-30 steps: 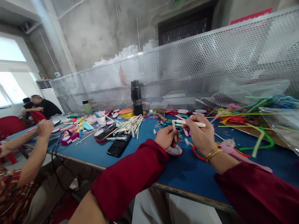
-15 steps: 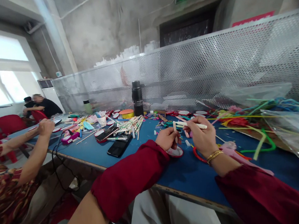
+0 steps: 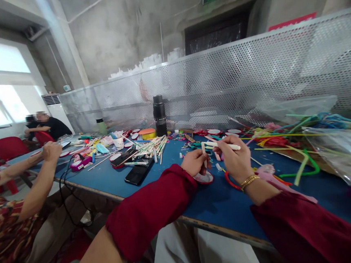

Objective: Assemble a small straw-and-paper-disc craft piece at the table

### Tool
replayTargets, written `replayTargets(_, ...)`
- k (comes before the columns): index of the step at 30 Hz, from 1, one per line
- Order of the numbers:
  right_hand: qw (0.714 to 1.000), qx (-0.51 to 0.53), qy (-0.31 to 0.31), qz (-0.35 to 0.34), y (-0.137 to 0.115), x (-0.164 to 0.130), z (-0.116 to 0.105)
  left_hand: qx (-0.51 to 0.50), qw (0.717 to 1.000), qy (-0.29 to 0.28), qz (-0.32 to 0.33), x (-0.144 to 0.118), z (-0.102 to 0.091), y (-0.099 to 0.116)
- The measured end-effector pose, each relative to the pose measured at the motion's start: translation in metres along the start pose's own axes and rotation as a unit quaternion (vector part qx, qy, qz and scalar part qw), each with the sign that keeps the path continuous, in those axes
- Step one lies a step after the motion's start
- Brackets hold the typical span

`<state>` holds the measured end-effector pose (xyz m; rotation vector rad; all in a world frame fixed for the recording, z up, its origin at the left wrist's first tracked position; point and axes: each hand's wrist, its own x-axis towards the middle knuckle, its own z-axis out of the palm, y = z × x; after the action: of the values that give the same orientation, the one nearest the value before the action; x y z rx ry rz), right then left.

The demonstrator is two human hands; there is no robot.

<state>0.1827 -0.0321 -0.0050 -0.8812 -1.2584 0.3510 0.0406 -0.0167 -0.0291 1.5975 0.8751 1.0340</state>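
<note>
My left hand [image 3: 193,163] is closed in a pinch on a small pale strip [image 3: 203,147] that stands up from the fingertips. In my right hand [image 3: 235,159] is a slim cream pen-like tool [image 3: 232,146], its tip pointing left and close to the pale strip; whether the two touch I cannot tell. Just under my left hand lies a shallow round dish [image 3: 204,179] with a red rim and a whitish inside. A curved red handle [image 3: 230,182] lies beside my right wrist, partly covered by it.
A black bottle [image 3: 159,115] stands behind a pile of paper-wrapped sticks [image 3: 152,148]. A black phone [image 3: 138,173] lies left of my arm. Pipe cleaners [image 3: 304,165] and plastic bags [image 3: 343,153] cover the right side. At left, a co-worker's hands [image 3: 52,151] are raised over the table.
The view has shifted slightly. Both my hands keep nearly the same pose, with the pale strip and the pen-like tool still in them.
</note>
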Motion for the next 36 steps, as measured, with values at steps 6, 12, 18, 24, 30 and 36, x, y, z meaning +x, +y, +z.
replayTargets(6, 1.0, 0.005, -0.004, 0.009, 0.0052, 0.0003, -0.0003, -0.002, 1.0, -0.004, 0.0, 0.0003, -0.0003, -0.0002)
replayTargets(12, 1.0, 0.0, -0.004, 0.003, 0.0034, 0.001, -0.0015, 0.003, 1.0, 0.0, -0.015, -0.0001, -0.0005, 0.0007)
replayTargets(18, 1.0, -0.01, 0.002, -0.001, 0.0017, 0.0018, -0.001, 0.005, 1.0, -0.007, -0.014, -0.0007, -0.0009, 0.0011)
replayTargets(24, 1.0, -0.005, 0.015, -0.004, 0.0002, 0.0021, -0.0013, -0.005, 1.0, -0.004, -0.013, 0.0004, -0.0008, 0.0009)
replayTargets(30, 1.0, 0.011, 0.004, 0.002, 0.0016, 0.0018, -0.0008, -0.005, 1.0, -0.002, -0.02, 0.0001, -0.0008, 0.0028)
replayTargets(36, 1.0, 0.003, 0.007, 0.004, 0.0042, 0.0022, -0.0008, -0.011, 1.0, -0.001, -0.013, 0.0012, -0.0007, 0.0001)
